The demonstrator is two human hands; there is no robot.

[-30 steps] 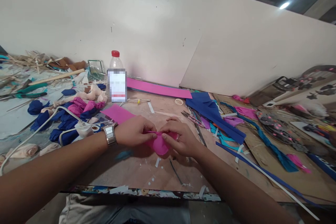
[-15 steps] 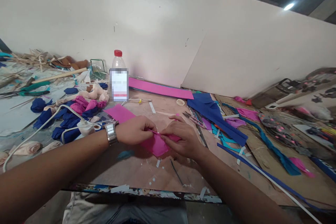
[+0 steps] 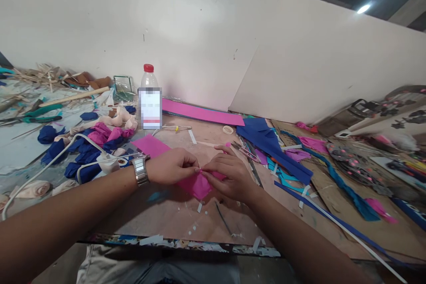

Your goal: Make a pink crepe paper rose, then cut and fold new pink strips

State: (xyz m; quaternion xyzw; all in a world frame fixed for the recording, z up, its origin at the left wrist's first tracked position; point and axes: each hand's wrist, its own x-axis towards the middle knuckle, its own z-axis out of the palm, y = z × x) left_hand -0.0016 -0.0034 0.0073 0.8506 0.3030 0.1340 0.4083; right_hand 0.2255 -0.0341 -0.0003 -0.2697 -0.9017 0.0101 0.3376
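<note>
Only the head cam here, so one view: both hands meet near the front edge of the table (image 3: 173, 217), roughly in the middle, and they're pinching a small pink sheet piece (image 3: 196, 185) between fingertips. The left hand (image 3: 171, 165), the one with the wristwatch (image 3: 140, 171), has thumb and finger clenched on the top fold; the right hand (image 3: 229, 175) is grasping the same fold right beside it and covering most of the rest. The piece rests on the table under them. My worry is that the fold is tiny and the stuff looks thin, so pulling the hands apart could tear it, or one pinch could slip and the fold spring open. There are also scissors (image 3: 241, 147) just past the right hand, and loose white offcuts (image 3: 199, 207) under the wrists that could get caught up in the fold. The bottle (image 3: 149, 100) toward the back edge looks safely out of reach
</note>
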